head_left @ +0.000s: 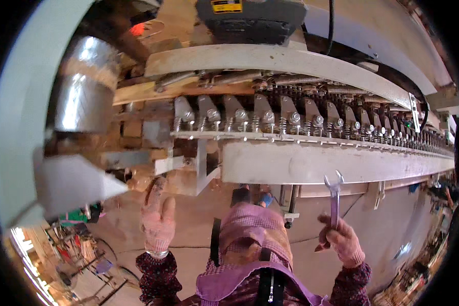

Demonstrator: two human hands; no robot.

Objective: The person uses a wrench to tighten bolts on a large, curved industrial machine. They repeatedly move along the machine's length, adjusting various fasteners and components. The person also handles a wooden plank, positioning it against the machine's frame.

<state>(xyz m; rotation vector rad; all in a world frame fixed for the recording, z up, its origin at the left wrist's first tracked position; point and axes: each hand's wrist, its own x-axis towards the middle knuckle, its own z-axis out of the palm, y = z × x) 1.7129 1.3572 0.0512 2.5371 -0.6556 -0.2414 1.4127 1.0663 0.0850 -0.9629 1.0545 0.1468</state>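
Observation:
My right hand point(344, 244), in a pinkish work glove, grips an open-end wrench point(334, 203) upright. The wrench's forked jaw overlaps the lower edge of a long pale machine beam point(285, 162); whether it touches I cannot tell. Above the beam runs a row of dark metal levers point(262, 112) with bolts and small springs. At the left, my gloved left hand point(159, 224) is raised with fingers stretched out and holds nothing. Its darkened fingertips are close to a small white block point(168, 164) by the beam's left end.
A shiny metal roller point(84, 84) and a pale pointed bracket point(74, 182) stand at the left. A dark motor-like housing point(250, 20) sits at the far side. Behind my left hand are a bicycle wheel point(106, 253) and scattered items on the floor. Clutter lines the right wall.

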